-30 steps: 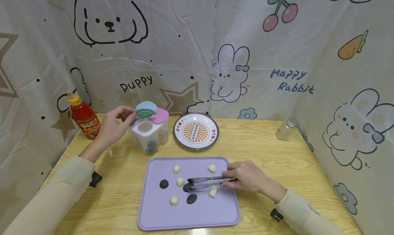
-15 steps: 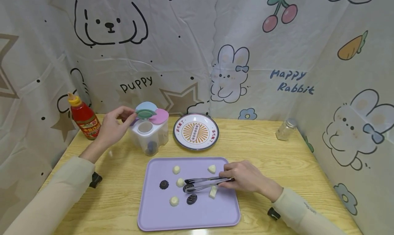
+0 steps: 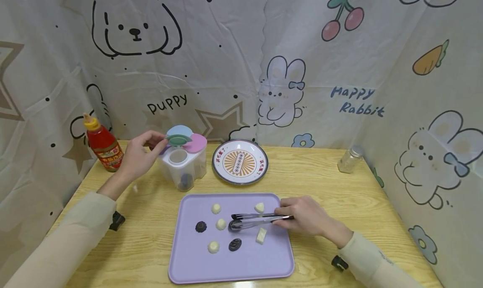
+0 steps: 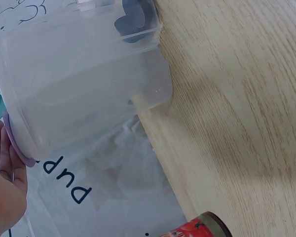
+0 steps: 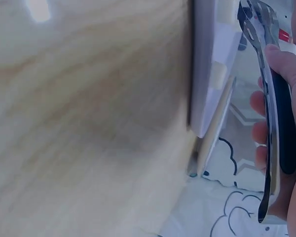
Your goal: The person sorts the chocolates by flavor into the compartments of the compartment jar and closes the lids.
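My left hand (image 3: pixel 141 154) pinches the raised green lid (image 3: pixel 179 140) of a clear plastic container (image 3: pixel 181 168); the round opening in front of that lid is uncovered. In the left wrist view, fingers (image 4: pixel 7 153) touch the container's purple lid (image 4: pixel 15 138) near the green one. My right hand (image 3: pixel 303 216) grips black-handled metal tongs (image 3: pixel 256 223) above a lilac tray (image 3: pixel 230 269). The tips of the tongs are at a dark round chocolate (image 3: pixel 235 225), one arm partly covering it. Close by lie a dark oval chocolate (image 3: pixel 235 244), a dark fluted chocolate (image 3: pixel 201 226) and several white pieces (image 3: pixel 213 247).
A patterned plate (image 3: pixel 240 162) stands behind the tray, beside the container. At the far left is a red sauce bottle (image 3: pixel 105 145) with a yellow cap. A small glass shaker (image 3: pixel 350 159) stands at the back right. Printed cloth (image 3: pixel 211 61) walls the table (image 3: pixel 320 183).
The tongs and the dark round chocolate at their tips have shifted slightly right and toward the back of the tray. My left hand keeps its place at the green lid.
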Motion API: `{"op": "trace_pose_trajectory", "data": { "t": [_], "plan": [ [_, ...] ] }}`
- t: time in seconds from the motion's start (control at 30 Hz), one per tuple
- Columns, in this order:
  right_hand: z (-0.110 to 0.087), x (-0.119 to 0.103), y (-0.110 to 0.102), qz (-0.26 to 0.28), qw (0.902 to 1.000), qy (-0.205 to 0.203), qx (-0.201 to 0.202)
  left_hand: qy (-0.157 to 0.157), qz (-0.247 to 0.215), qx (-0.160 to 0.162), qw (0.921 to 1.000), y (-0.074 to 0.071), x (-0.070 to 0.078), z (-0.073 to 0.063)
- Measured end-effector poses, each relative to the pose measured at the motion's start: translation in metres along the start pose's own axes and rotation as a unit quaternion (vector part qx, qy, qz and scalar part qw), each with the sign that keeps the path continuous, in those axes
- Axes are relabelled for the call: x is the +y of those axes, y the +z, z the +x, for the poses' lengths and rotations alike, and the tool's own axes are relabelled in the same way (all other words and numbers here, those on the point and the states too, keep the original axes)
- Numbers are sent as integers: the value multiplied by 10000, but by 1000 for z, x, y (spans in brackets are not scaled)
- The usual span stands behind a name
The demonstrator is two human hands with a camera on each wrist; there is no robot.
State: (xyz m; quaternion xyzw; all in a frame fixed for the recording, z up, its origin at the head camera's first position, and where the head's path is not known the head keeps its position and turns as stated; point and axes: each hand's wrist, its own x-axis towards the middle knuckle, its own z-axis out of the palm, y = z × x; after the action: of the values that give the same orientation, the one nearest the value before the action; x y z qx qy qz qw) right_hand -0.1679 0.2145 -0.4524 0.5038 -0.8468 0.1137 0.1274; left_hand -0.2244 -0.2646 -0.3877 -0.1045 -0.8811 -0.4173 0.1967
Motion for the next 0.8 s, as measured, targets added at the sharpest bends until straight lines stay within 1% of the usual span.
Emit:
{"op": "trace_pose_trajectory", "data": {
  "t": [0.13, 0.3, 0.47, 0.57, 0.8],
  "plan": [
    [8, 4, -9, -52, 9999, 30, 136, 37, -13, 11, 10000, 1, 0, 0],
    [27, 10, -23, -162, 9994, 104, 285, 33, -35, 17, 10000, 1, 1, 0],
    [52, 18, -34, -278, 9980, 159, 536, 13, -29, 19, 10000, 1, 1, -1],
    [68, 21, -37, -283, 9976, 191, 601, 14, -14, 30, 10000, 1, 1, -1],
    [109, 22, -41, -387, 9960, 25, 805, 9, 5, 44, 10000, 2, 1, -1]
  ]
}}
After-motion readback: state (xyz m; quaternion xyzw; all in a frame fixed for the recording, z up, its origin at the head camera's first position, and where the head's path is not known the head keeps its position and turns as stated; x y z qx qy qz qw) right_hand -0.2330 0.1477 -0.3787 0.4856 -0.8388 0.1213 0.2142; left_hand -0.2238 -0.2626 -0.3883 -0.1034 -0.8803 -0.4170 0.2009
